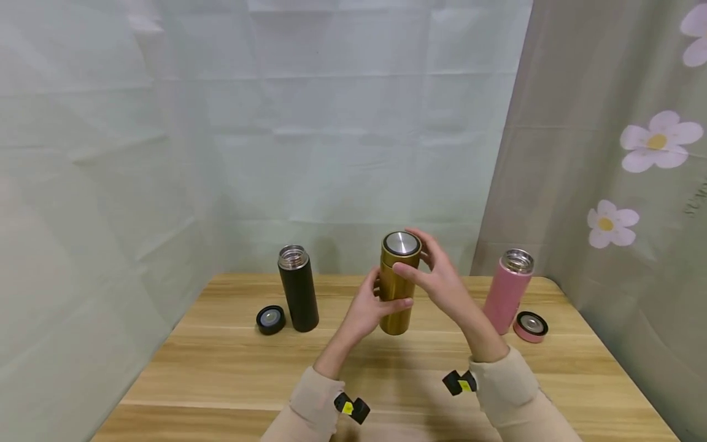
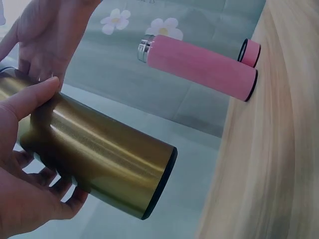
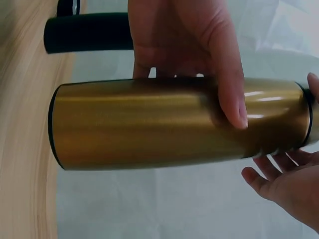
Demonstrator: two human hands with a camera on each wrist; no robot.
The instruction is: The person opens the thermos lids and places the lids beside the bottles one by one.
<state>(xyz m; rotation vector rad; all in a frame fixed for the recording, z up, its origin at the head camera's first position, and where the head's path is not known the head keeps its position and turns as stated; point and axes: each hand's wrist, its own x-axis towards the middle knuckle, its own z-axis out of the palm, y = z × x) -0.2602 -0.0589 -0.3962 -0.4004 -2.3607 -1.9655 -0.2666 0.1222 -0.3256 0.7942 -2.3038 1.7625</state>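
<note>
An upright gold thermos (image 1: pixel 394 316) with a silver-topped lid (image 1: pixel 402 244) is held above the table, its base apart from the wood in the left wrist view. My left hand (image 1: pixel 369 306) grips the middle of its body, thumb across the front and fingers around the far side. Up at the lid, my right hand (image 1: pixel 440 282) holds on with its thumb in front and fingers behind. The lid sits on the thermos; a thin seam shows below it. In the right wrist view the left hand (image 3: pixel 182 35) covers part of the gold body (image 3: pixel 139 129).
On the left stands an uncapped black thermos (image 1: pixel 300 298), its black lid (image 1: pixel 270 320) beside it. An uncapped pink thermos (image 1: pixel 507 298) stands on the right, partly behind my right forearm, with its pink lid (image 1: pixel 531 326) next to it. Curtains enclose the wooden table (image 1: pixel 221 368).
</note>
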